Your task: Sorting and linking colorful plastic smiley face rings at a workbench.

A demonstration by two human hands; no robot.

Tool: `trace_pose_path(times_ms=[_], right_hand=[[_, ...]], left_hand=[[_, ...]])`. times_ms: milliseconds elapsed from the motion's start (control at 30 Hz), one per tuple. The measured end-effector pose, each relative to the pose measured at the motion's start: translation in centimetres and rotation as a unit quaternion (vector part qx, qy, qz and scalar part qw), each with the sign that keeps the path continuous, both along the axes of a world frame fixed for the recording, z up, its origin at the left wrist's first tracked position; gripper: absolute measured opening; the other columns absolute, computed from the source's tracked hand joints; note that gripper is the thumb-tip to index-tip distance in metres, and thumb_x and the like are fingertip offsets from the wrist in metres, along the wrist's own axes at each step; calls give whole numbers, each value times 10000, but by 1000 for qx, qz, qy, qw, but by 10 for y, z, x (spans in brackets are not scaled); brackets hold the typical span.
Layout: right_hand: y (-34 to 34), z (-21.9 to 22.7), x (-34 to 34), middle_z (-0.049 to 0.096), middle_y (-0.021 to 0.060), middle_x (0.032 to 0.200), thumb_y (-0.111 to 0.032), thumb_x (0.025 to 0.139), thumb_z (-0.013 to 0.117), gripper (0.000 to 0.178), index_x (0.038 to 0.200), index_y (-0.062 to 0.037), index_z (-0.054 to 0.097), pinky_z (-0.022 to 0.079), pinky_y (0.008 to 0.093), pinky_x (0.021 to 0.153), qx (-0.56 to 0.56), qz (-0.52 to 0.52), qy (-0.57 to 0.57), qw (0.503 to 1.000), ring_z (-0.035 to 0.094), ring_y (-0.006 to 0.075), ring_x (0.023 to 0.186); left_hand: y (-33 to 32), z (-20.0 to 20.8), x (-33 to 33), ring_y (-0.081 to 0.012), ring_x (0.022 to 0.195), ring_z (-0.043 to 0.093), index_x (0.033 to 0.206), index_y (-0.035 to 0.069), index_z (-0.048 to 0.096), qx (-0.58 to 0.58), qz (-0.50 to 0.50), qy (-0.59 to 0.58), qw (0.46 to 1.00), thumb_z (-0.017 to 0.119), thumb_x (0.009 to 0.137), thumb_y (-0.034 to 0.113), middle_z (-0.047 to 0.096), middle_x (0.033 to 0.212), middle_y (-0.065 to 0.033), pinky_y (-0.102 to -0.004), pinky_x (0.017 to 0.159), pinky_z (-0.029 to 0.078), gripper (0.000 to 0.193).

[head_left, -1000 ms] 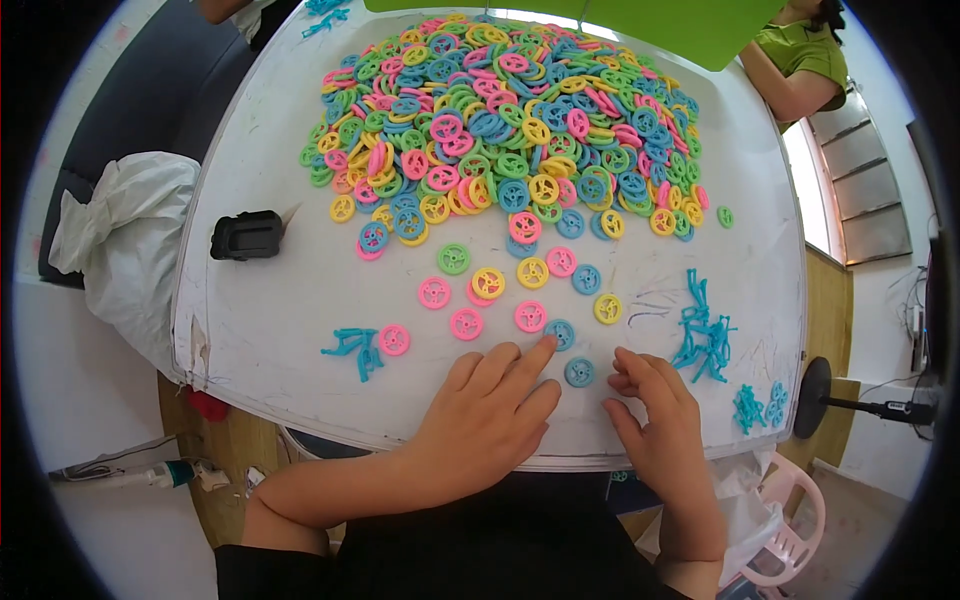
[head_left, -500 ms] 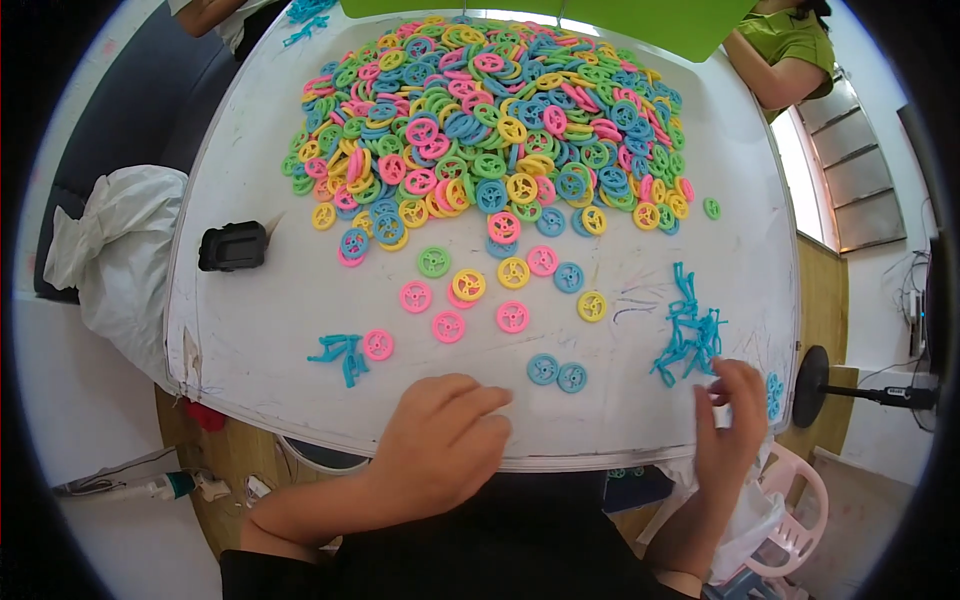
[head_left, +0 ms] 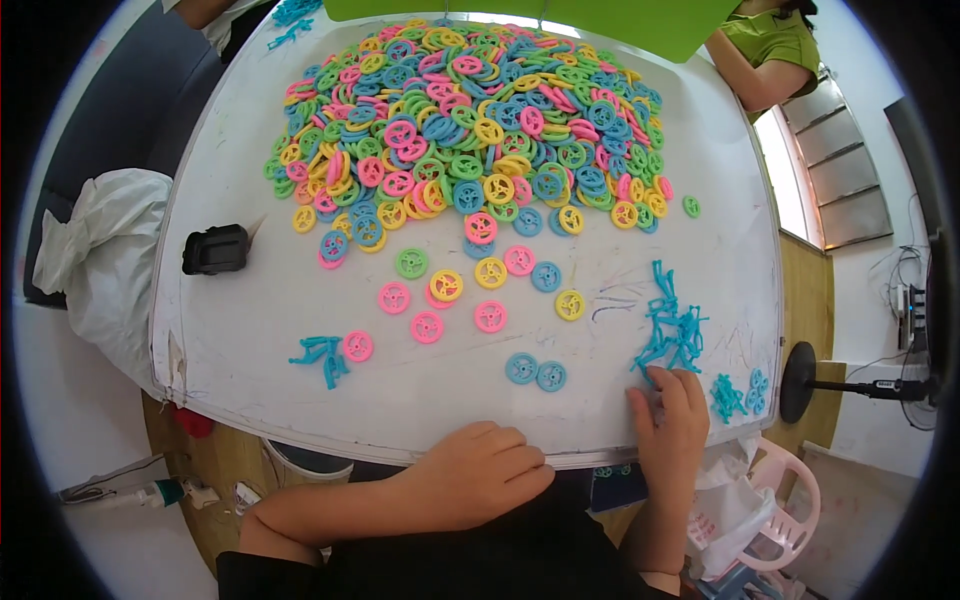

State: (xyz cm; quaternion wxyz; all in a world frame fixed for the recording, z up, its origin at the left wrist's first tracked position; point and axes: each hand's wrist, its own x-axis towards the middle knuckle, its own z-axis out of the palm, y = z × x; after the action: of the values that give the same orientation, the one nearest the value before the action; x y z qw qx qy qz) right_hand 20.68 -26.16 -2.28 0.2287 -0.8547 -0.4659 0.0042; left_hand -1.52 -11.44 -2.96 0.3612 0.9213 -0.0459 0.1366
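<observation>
My left hand is curled closed at the table's near edge; anything in its fingers is hidden. My right hand reaches the near end of a loose pile of turquoise plastic pieces, thin and branched. Its fingers are bent, with a gap between thumb and index finger, and nothing plainly shows between them. Two blue toy wheels lie side by side between my hands. Farther left, a pink wheel touches a small group of turquoise pieces.
A large heap of pink, yellow, green and blue wheels covers the far table. Loose wheels lie before it. A black tray sits left. Small teal parts and blue wheels lie right. Another person's arm rests far right.
My left hand has moved right and closer to me. My right hand has shifted left to the near end of the turquoise pile, uncovering small teal parts on the right. The view has shifted slightly.
</observation>
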Motion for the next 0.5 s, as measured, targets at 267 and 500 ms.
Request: trace_pose_path(times_ms=[267, 500], right_hand=[[2, 5, -4, 583, 129, 896, -2, 855, 715, 202, 1038, 12, 631, 477, 336, 679, 17, -39, 44, 998, 582, 249, 769], [8, -7, 0, 576, 120, 923, -31, 879, 708, 149, 993, 41, 644, 471, 317, 652, 1, 0, -14, 1000, 561, 240, 733]], left_hand=[[8, 0, -9, -224, 801, 623, 1016, 82, 692, -37, 74, -78, 993, 732, 826, 104, 648, 951, -37, -349, 672, 497, 195], [9, -1, -36, -228, 797, 630, 1031, 86, 693, -79, 157, -73, 982, 738, 859, 117, 648, 948, -40, -347, 678, 502, 180]])
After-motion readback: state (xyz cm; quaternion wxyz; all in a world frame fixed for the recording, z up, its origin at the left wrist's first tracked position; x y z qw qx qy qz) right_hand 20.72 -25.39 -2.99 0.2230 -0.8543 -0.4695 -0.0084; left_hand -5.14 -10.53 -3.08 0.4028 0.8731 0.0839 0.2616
